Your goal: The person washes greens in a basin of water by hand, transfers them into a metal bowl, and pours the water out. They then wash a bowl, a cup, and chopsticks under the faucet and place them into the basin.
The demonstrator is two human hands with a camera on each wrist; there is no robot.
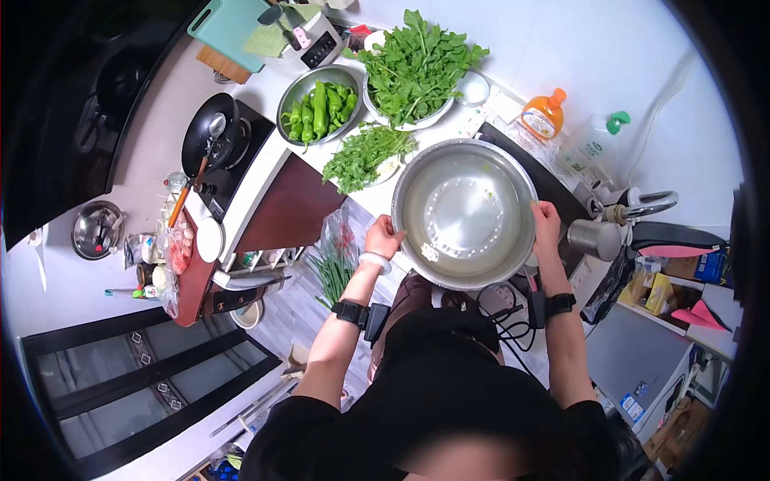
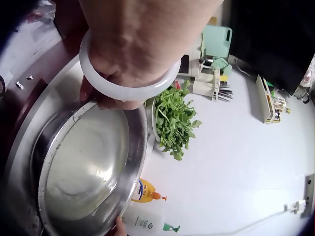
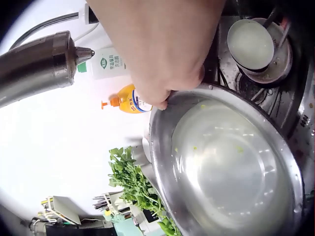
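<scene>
A wide stainless steel basin (image 1: 465, 284) of water is held level between my two hands, over the edge of the counter and sink. My left hand (image 1: 383, 239) grips its left rim, thumb at the edge, with a white bangle (image 2: 130, 92) on that wrist. On the opposite side my right hand (image 1: 547, 228) grips the right rim, fingers folded at the lip in the right wrist view. The water (image 3: 216, 167) looks slightly cloudy, and small green bits float in it. The undersides of both grips are hidden by the basin.
Beyond the basin stand a bowl of green peppers (image 1: 321, 112), heaped leafy greens (image 1: 417, 68) and a smaller pile of greens (image 1: 365, 156). Soap bottles (image 1: 544, 116) line the wall; a metal faucet (image 1: 595, 239) juts in at right. A wok (image 1: 210, 136) sits on the stove.
</scene>
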